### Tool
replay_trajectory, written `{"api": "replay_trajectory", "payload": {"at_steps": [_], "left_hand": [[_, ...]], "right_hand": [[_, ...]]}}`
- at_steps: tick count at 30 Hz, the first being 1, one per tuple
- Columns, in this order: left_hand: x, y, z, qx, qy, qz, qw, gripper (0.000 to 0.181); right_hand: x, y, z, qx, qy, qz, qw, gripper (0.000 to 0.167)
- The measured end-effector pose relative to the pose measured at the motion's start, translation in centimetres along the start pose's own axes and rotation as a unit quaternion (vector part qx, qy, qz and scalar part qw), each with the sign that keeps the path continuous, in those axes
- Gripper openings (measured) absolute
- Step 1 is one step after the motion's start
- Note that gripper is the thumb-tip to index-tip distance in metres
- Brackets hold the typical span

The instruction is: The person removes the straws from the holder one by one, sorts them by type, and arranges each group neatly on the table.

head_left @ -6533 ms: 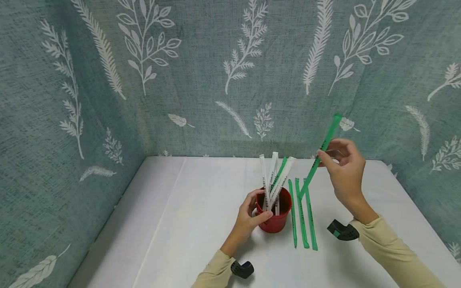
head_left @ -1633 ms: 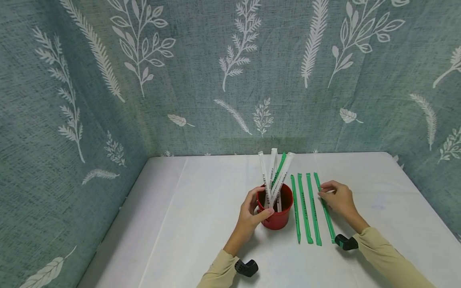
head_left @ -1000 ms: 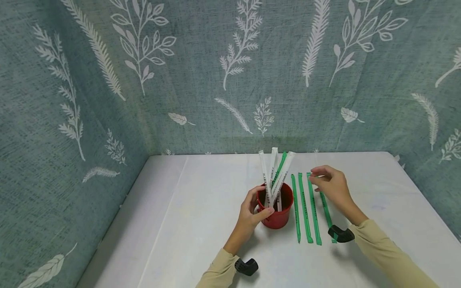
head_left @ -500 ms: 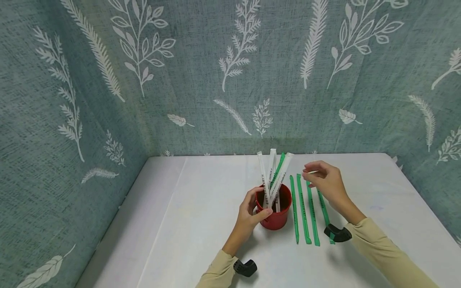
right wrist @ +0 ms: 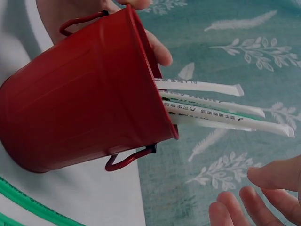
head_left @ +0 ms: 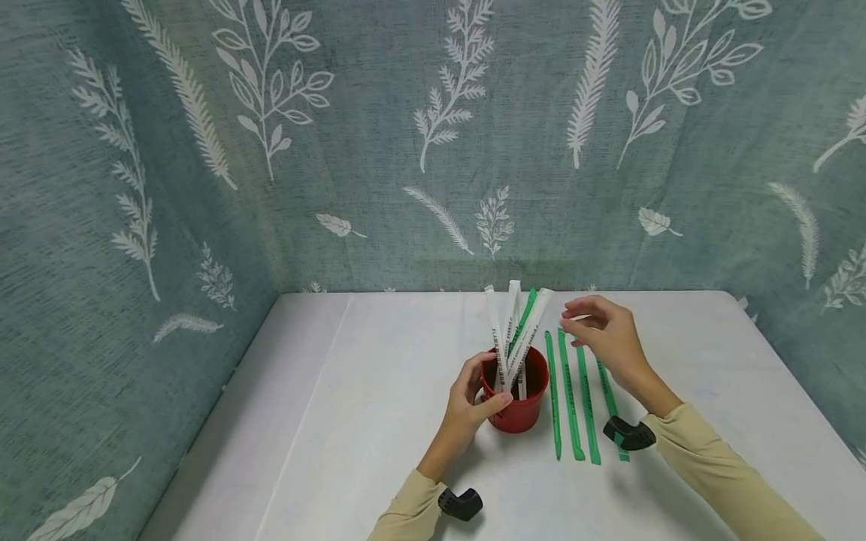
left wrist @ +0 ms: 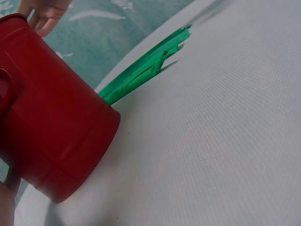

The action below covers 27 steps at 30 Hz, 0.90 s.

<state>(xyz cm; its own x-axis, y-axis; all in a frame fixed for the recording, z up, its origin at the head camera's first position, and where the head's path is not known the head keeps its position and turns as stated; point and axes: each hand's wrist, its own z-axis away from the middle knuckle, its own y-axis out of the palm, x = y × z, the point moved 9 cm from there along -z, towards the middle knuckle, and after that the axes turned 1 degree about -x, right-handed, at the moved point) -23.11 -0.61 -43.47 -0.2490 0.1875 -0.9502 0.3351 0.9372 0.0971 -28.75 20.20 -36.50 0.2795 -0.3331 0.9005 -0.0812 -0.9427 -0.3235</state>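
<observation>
My left hand [head_left: 467, 402] holds a small red bucket [head_left: 516, 418] by its rim, thumb in front and fingers at the left side. Inside lean several white paper-wrapped straws [head_left: 530, 338] with dark print and one green wrapped straw [head_left: 524, 315]. Right of the bucket, several green wrapped straws [head_left: 570, 394] lie side by side on the table. Above their far ends hovers my right hand [head_left: 604, 334], fingers loosely bent and holding nothing. In the right wrist view, this hand [right wrist: 275, 193] is apart from the straw tips, and the bucket's looped handles [right wrist: 129, 159] show.
A white cloth covers the table [head_left: 365, 421], whose back edge meets a teal curtain [head_left: 379, 150] with white leaf prints. Each wrist carries a black camera mount [head_left: 629, 433].
Earlier my right hand held a green straw in the air; that straw now lies at the row's right end. The hand let go and moved left, toward the bucket. My left hand stays put.
</observation>
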Motion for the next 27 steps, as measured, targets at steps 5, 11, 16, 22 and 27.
{"api": "replay_trajectory", "payload": {"at_steps": [5,11,16,22,27], "left_hand": [[1.6,-0.2,-0.2,0.005,-0.004,0.004,1.0,0.059],[3.2,-0.6,-0.3,-0.002,0.0,0.011,0.9999,0.059],[2.9,-0.6,-0.2,-0.004,0.0,0.01,0.9999,0.059],[0.6,-0.1,0.0,0.0,-0.003,0.011,0.9999,0.059],[0.0,0.1,0.0,0.003,-0.006,0.002,1.0,0.058]], "right_hand": [[0.5,0.5,-0.3,0.008,-0.015,-0.013,0.9998,0.029],[0.8,1.5,-0.5,0.028,-0.02,-0.025,0.9991,0.029],[0.9,2.1,-0.7,0.042,-0.017,-0.027,0.9986,0.027],[0.7,2.4,-0.9,0.047,-0.021,-0.031,0.9982,0.028],[0.8,2.7,-0.9,0.051,-0.028,-0.049,0.9971,0.032]]}}
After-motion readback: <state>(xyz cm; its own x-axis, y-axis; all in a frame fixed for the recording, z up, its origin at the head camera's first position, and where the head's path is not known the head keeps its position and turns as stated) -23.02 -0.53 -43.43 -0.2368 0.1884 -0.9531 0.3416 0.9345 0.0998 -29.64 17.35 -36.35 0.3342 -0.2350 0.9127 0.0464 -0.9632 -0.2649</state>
